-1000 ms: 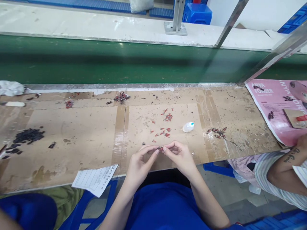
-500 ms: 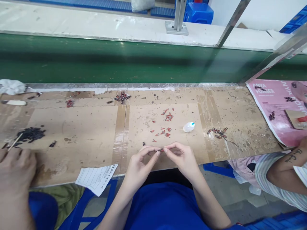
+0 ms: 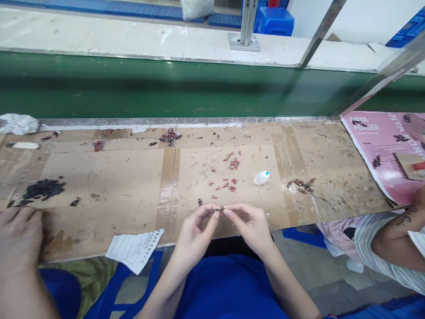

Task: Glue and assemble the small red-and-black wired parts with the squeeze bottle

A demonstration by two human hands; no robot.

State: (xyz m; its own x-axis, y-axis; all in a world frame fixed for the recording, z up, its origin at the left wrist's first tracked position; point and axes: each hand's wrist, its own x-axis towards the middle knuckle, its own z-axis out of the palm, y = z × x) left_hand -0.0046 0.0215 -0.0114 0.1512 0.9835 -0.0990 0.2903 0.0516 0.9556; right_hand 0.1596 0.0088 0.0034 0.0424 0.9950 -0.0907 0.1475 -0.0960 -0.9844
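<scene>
Over the front edge of the cardboard-covered table (image 3: 133,173), my left hand (image 3: 197,230) and my right hand (image 3: 247,223) meet fingertip to fingertip. Both pinch one small dark part (image 3: 218,210) between thumb and forefinger; its details are too small to make out. Just beyond my hands lie scattered small red parts (image 3: 232,188), with a further cluster (image 3: 234,164) behind them. A small black piece (image 3: 199,202) is close to my left fingertips. A white bottle with a blue tip (image 3: 261,177) lies to the right.
At the left, a person's hand (image 3: 20,230) rests by a black pile (image 3: 43,189). A paper slip (image 3: 134,250) overhangs the front edge. Dark-red clusters lie right (image 3: 303,185) and back (image 3: 170,136). Another person's arm (image 3: 398,230) is at the right, near a pink sheet (image 3: 375,146).
My hands have drawn slightly closer together around the small part, which now lies flatter and a little further left. The other person's left-side hand has shifted slightly left.
</scene>
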